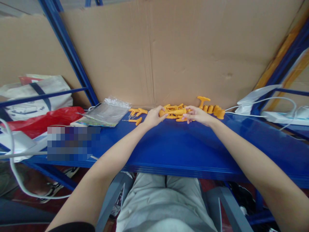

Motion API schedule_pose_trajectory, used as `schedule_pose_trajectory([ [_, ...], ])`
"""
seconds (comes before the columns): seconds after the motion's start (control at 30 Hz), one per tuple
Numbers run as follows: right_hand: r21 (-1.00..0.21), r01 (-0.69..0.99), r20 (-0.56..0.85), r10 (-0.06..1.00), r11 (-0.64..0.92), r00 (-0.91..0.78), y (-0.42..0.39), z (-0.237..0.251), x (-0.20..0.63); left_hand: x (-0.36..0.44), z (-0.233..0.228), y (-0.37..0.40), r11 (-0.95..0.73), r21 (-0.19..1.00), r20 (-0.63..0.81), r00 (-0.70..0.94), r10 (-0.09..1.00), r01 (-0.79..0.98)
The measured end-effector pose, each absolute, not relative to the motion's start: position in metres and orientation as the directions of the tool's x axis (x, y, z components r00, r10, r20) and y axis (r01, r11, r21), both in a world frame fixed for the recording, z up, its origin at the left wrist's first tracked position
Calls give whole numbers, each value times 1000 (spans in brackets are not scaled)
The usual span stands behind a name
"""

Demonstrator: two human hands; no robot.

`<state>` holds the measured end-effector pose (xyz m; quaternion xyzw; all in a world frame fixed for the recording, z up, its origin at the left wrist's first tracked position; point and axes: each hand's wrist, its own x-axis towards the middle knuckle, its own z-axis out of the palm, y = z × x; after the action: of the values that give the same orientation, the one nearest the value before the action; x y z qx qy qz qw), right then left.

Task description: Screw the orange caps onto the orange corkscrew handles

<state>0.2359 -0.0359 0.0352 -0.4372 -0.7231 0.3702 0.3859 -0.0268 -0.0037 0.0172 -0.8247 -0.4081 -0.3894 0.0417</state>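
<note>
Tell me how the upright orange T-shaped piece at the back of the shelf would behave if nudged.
The upright T-shaped piece stands on a narrow stem with a wide top, so it would probably tip over easily. It looks like rigid moulded plastic, likely light. On the smooth blue shelf it may slide rather than grip.

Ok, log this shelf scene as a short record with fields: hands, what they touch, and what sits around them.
left hand: fingertips on one end of an orange plastic part
right hand: fingers on the other end of that part
pile: orange pieces on the blue shelf
row: orange cylinders to the right
left side: clear plastic bag, red bag
backdrop: cardboard sheet
</note>
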Motion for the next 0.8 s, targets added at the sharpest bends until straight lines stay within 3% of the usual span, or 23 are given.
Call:
schedule_pose_trajectory([
  [0.4, -929, 321, 110, 965, 185, -238, -32, 31, 225, -24, 19, -9, -685, 258, 716, 342, 609, 681],
  [0.67, -920, 350, 69, 951, 178, -302, -33, 32, 232, -24, 20, -9, -684, 244, 726, 339, 599, 687],
  [0.8, -914, 312, 142, 924, 260, -354, -34, 34, 243, -25, 20, -9, -680, 248, 730, 328, 599, 690],
])
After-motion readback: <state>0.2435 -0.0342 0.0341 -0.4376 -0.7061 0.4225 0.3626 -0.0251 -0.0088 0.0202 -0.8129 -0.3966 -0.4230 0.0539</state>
